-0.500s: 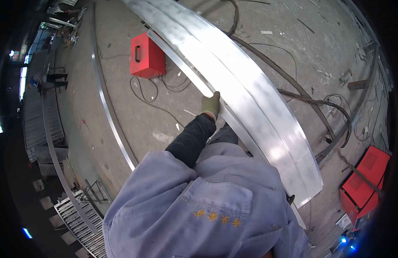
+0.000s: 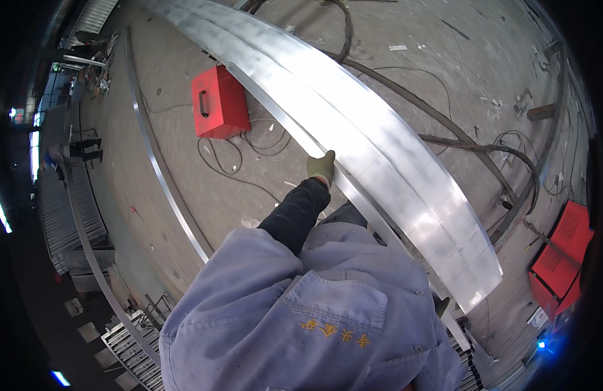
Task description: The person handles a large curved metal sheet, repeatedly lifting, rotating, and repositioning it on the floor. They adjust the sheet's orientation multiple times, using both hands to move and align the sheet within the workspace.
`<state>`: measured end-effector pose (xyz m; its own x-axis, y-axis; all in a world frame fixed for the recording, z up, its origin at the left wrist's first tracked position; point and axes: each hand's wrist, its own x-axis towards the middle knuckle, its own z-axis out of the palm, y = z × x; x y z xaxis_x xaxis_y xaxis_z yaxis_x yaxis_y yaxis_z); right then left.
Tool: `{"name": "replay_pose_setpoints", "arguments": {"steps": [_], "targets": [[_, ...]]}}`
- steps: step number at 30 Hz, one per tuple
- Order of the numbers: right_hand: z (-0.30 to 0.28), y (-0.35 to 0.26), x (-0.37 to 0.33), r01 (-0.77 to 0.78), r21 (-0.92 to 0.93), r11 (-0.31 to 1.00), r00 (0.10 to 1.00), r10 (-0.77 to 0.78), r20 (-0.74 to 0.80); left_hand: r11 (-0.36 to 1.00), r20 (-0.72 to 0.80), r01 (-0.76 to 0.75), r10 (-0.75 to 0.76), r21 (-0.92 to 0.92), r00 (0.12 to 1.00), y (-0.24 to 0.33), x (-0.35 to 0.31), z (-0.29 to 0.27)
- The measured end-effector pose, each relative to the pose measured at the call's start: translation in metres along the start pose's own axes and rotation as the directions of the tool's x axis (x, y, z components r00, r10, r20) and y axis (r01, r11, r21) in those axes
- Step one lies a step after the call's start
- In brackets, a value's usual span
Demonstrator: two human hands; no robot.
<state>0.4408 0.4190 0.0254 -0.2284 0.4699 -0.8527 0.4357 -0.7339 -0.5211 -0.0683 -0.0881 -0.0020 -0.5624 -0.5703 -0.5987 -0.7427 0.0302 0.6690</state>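
My left hand (image 2: pixel 322 167), in an olive-green glove, is closed around a long narrow metal bar (image 2: pixel 365 203) with the thumb on top. The bar slants from beside the red box down past my right side. Along its right side lies a wide, shiny, ridged metal panel (image 2: pixel 380 140), long and curved by the lens. Only a dark bit of my right hand (image 2: pixel 441 305) shows, by the bar's lower end beyond my jacket. Its fingers are hidden.
A red box with a black handle (image 2: pixel 220 103) stands left of the panel, a cable beside it. Another long strip (image 2: pixel 159 156) lies farther left. Thick cables (image 2: pixel 412 98) cross the floor at right, near a red machine (image 2: pixel 562 257). Another person (image 2: pixel 73 153) is at far left.
The whole view has shifted slightly, so the floor things sit lower at left and the panel's near end farther right. My left hand keeps its grip on the bar.
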Motion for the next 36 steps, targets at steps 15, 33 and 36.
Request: {"name": "replay_pose_setpoints", "arguments": {"steps": [15,33,36], "targets": [[0.108,0.03,-0.003,-0.094,0.08,0.992,0.995,0.095,-0.01,0.978,-0.028,-0.201,0.2,-0.053,0.979,0.002,0.094,0.002],[0.22,0.089,0.074,-0.235,-0.06,0.97,0.919,0.202,-0.338,0.937,0.406,0.111,-0.247,0.331,0.88,0.007,0.245,-0.115],[0.215,0.093,0.07,-0.211,-0.155,0.965,0.904,0.132,-0.407,0.917,0.356,0.263,-0.363,0.299,0.861,-0.011,0.234,-0.117]]}}
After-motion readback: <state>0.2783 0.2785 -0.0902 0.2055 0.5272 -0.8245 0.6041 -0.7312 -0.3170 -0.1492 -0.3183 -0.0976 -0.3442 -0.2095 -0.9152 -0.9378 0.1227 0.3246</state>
